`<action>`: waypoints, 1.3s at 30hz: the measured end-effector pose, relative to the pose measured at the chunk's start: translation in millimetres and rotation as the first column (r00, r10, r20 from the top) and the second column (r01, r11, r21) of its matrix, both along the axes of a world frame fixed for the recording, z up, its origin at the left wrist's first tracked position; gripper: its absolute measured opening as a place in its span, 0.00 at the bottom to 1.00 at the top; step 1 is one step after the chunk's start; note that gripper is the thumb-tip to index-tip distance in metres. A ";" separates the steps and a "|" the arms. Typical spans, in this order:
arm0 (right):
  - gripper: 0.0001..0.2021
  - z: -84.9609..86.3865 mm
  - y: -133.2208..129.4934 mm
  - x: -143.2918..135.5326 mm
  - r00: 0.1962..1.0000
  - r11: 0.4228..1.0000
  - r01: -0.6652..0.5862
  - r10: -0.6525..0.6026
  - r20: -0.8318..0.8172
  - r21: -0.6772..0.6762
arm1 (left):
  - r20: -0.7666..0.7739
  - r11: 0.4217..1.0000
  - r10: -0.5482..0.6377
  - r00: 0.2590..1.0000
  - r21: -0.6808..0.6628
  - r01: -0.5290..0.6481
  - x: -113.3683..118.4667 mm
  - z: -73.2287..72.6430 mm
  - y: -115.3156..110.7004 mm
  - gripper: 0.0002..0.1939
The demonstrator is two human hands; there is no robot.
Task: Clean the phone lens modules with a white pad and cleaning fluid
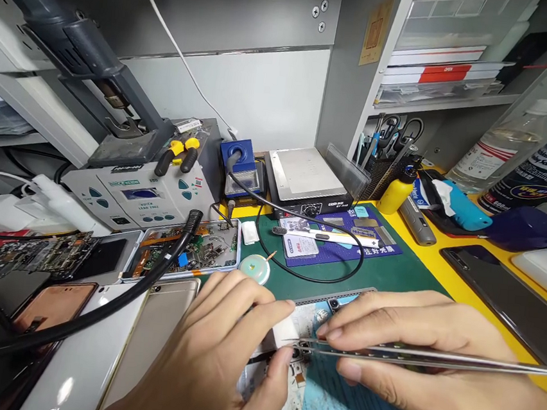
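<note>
My left hand (222, 338) is closed, thumb and index finger pinching a small white block-like piece (285, 330). In my right hand (416, 335) is a pair of metal tweezers (490, 365), lying nearly level and pointing left. Their tips meet the near right side of the white piece, close to small dark and metallic parts that are too small to name. Beneath both hands lies a worn blue and white printed surface (346, 399). A dark round lens-like part (334, 305) sits near its far edge, partly covered by my right fingers.
Behind the green mat (289, 287) stand a hot-air station (141, 195), a soldering iron holder (238, 169) and a hot plate (305, 172). A thick black hose (150, 283) crosses on the left above several phones. A dark phone (501, 298) lies at right near bottles.
</note>
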State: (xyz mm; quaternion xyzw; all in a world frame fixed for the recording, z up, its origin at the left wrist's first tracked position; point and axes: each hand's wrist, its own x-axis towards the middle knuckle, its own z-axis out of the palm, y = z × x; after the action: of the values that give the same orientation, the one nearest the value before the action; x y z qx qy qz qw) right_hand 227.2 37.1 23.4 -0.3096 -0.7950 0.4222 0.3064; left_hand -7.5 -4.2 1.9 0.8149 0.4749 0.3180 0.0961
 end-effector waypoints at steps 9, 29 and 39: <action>0.09 -1.2 0.1 -1.8 1.000 0.999 -0.011 0.011 0.016 0.040 | -0.004 0.995 -0.051 0.999 0.091 0.051 -1.5 -0.4 5.6 0.14; 0.08 -12.1 5.1 5.7 0.955 0.824 0.083 -0.227 -0.191 -0.561 | 0.082 1.000 -0.027 0.996 0.000 0.027 -6.9 4.5 4.1 0.15; 0.13 2.2 5.9 13.7 0.979 0.870 0.168 -0.202 -0.025 -0.464 | 0.132 0.998 -0.070 0.989 0.015 0.068 -8.2 2.8 9.2 0.10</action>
State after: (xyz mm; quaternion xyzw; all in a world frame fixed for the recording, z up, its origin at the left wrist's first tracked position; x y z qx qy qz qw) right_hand 240.9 42.9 25.6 -0.4326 -0.6274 0.5780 0.2919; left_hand -15.8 5.0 4.7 0.8084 0.4373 0.3705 0.1340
